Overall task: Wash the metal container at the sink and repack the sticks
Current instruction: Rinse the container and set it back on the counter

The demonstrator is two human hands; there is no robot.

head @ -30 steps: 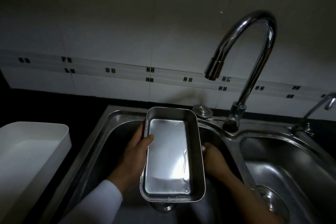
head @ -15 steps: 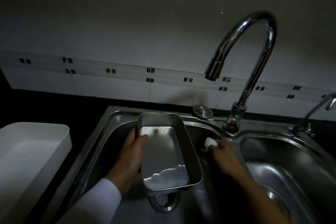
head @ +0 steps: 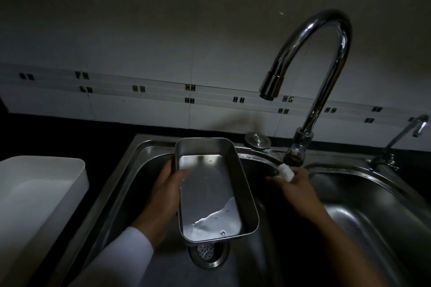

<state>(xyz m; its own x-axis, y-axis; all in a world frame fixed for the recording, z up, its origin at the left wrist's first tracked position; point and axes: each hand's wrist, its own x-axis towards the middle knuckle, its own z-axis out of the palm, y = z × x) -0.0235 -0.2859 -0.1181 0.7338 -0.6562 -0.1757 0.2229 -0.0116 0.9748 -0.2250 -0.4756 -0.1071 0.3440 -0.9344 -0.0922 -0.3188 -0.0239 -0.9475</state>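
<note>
A rectangular metal container (head: 210,184) hangs over the left sink basin (head: 144,163). My left hand (head: 163,196) grips its left rim, thumb inside. The container tilts toward me and a little water pools in its near end. My right hand (head: 296,186) is apart from the container, at the divider between the basins, with a small white lump (head: 285,172) in its fingers that looks like a sponge or soap. No sticks are in view.
A curved chrome faucet (head: 321,72) arches over the basins, spout dry. A drain strainer (head: 207,253) lies below the container. A white plastic tub (head: 39,184) stands on the dark counter at left. A second basin (head: 363,205) and a small tap (head: 405,133) are at right.
My right hand let go of the container's right side and moved up to the basin divider, now with the white lump. The container tipped toward me in my left hand alone, and water gathered at its near end.
</note>
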